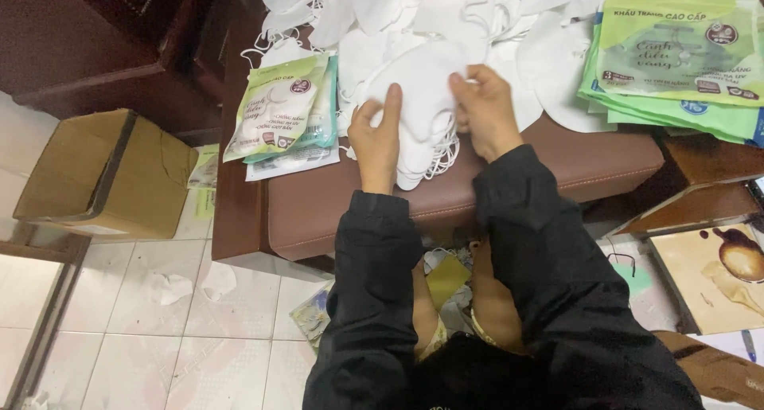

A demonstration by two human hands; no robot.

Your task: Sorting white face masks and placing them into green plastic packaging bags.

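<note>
A stack of white face masks (426, 99) lies on the brown padded seat (334, 207) in front of me. My left hand (376, 138) rests flat on the stack's left side, fingers pressed on the top mask. My right hand (485, 107) pinches the top mask's right edge. Both arms are in black sleeves. Left of the stack lies a small pile of green-and-white mask pouches (282, 111). A taller pile of the same green pouches (676, 60) sits at the right.
More loose white masks (446, 8) cover the seat's far side. A cardboard box (99, 175) stands on the tiled floor at left, with two stray masks (191, 285) on the tiles near it. A brown wooden armrest (700, 183) and printed boards (720, 279) are at right.
</note>
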